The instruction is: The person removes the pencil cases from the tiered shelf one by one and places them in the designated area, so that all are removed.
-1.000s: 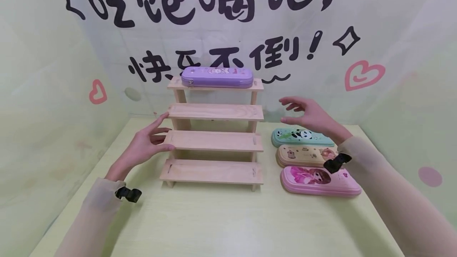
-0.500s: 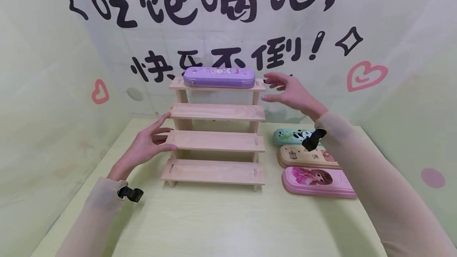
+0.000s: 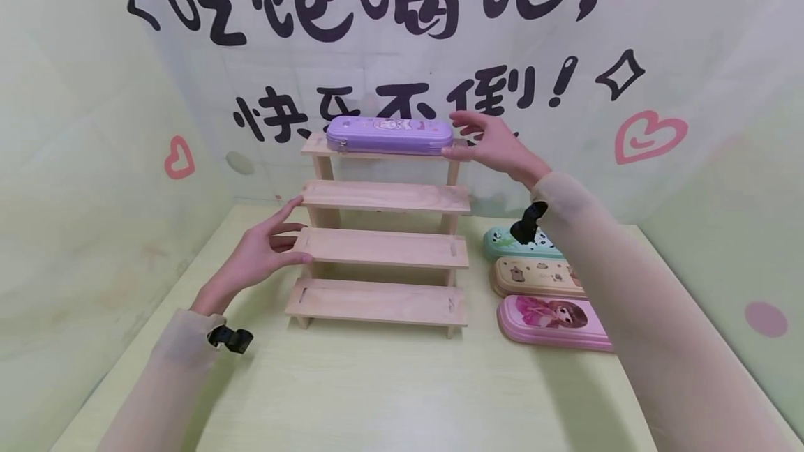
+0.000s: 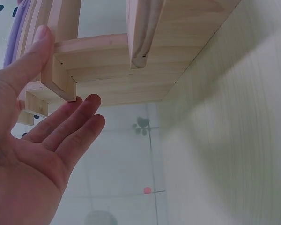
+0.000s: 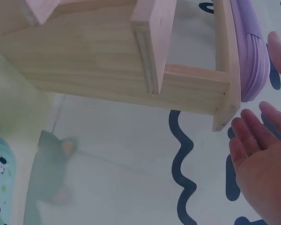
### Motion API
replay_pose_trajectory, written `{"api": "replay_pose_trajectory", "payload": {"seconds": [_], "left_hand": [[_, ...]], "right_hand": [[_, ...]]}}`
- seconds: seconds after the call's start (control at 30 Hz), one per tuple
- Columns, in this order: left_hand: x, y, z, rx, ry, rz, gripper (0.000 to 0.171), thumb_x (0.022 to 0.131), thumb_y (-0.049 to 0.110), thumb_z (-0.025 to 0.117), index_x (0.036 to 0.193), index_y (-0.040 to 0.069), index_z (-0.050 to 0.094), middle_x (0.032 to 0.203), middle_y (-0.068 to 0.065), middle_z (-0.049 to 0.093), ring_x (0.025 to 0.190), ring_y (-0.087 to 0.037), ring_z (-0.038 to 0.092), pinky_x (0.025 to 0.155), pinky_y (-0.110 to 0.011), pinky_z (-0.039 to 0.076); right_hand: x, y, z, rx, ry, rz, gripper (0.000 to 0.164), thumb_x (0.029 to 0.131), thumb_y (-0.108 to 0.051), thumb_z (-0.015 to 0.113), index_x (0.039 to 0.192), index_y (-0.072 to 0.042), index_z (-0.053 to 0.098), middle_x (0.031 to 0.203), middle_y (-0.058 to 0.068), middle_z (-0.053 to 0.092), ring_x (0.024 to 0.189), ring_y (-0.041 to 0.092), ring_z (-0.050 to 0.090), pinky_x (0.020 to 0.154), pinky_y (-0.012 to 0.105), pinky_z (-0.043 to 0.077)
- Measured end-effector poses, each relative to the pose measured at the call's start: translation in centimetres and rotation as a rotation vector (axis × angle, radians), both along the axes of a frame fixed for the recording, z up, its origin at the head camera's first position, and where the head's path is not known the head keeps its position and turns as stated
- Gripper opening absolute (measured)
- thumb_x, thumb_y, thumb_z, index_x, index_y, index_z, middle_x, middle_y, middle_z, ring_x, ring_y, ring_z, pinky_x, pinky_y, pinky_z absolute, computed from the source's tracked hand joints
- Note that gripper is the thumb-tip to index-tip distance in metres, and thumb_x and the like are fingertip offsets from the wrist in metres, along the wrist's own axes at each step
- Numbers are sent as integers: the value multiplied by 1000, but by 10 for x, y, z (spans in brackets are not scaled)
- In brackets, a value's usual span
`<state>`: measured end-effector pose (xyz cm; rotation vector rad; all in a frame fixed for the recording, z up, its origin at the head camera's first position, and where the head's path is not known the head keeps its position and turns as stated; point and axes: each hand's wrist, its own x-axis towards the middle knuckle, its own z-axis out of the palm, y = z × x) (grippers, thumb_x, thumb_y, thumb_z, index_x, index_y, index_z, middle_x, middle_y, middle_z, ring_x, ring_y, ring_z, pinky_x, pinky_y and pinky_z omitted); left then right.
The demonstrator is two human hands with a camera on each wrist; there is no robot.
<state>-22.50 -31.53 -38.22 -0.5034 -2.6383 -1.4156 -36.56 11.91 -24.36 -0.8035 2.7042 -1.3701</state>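
Note:
On the top tier of a four-step wooden rack [image 3: 383, 247] lies a purple zipped pencil case [image 3: 389, 135] with a cartoon print. My right hand [image 3: 499, 151] is at the case's right end, fingers and thumb spread; in the right wrist view a gap shows between thumb, fingers and the purple case [image 5: 253, 51]. At the rack's left side is my left hand [image 3: 251, 257]. Its thumb rests on a middle shelf's end and its fingers stay extended alongside, as the left wrist view shows the hand [image 4: 33, 159] by the wooden boards [image 4: 58, 79].
Right of the rack lie three more pencil cases on the table [image 3: 377, 389]: a green panda one [image 3: 502, 243], a tan one [image 3: 534, 276] and a pink one [image 3: 546, 321]. My right sleeve [image 3: 603, 264] partly covers them. A printed backdrop [image 3: 377, 54] stands close behind.
My right hand has moved left, from above the green case to the right end of the purple case. My left hand keeps its place at the rack. The camera view has shifted slightly.

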Motion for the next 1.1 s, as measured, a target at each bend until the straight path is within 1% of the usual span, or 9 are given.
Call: {"api": "replay_pose_trajectory", "payload": {"seconds": [0.17,0.37,0.5,0.7,0.8,0.9,1.1], "left_hand": [[0,1,1,-6,-4,0,107,86,16,90,168,40,25,147,-30,55,125,-45,63,101,-49,56],[-1,1,3,-15,0,1,107,86,17,90,168,42,25,148,-29,55,125,-45,63,102,-54,55],[-1,1,2,-10,-7,2,107,86,16,90,168,40,25,147,-30,55,125,-45,64,102,-54,55],[-1,1,2,-4,-11,5,107,86,16,90,168,41,26,146,-30,56,125,-45,63,103,-53,55],[-1,2,2,-3,-12,5,107,86,17,91,167,42,26,146,-29,57,125,-45,63,103,-54,54],[-1,2,2,-1,-16,4,108,86,17,91,167,42,26,145,-29,57,125,-45,64,103,-54,54],[0,2,4,4,-21,9,108,84,18,92,166,44,27,145,-28,58,125,-44,64,103,-53,55]], "right_hand": [[-8,-8,-3,-26,-23,10,83,90,-30,86,160,-9,45,150,11,54,131,28,50,107,44,49],[-12,-16,-3,-22,-25,5,80,92,-30,85,159,-9,46,148,13,55,129,28,51,106,42,48],[-13,-18,-2,-6,-30,-12,77,93,-29,83,158,-9,47,146,14,56,127,29,51,102,39,48],[-11,-17,-2,-7,-31,-30,74,92,-29,85,154,-7,52,138,14,60,119,29,54,91,33,50],[-8,-16,-1,7,-18,-41,74,91,-30,85,154,-7,53,135,14,61,118,29,53,89,33,48],[-5,-14,-1,18,-16,-51,75,91,-30,85,154,-6,52,135,14,60,118,29,52,89,34,47],[-3,-19,-3,6,-51,-54,77,95,-35,81,158,-6,47,139,14,59,118,28,54,93,34,48]]}}
